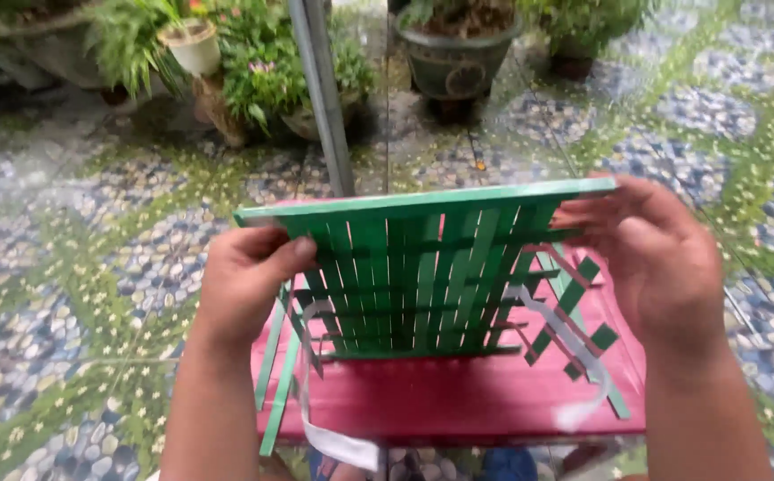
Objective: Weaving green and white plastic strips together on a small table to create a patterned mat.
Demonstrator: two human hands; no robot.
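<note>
– From the head camera, what do the hands hold?

– A green woven mat of flat paper strips [422, 276], upright above a dark red flat board [458, 396]. The left hand [244, 285] pinches its left edge, thumb in front; the right hand [658, 258] grips the right edge, fingers curled.

– And around it?

– Loose white strips [574, 347] trail down (one curls off the board's front). Potted plants [262, 62] stand beyond on the pebble floor [57, 267].

Matt green paper-strip weave [422, 276]
</note>
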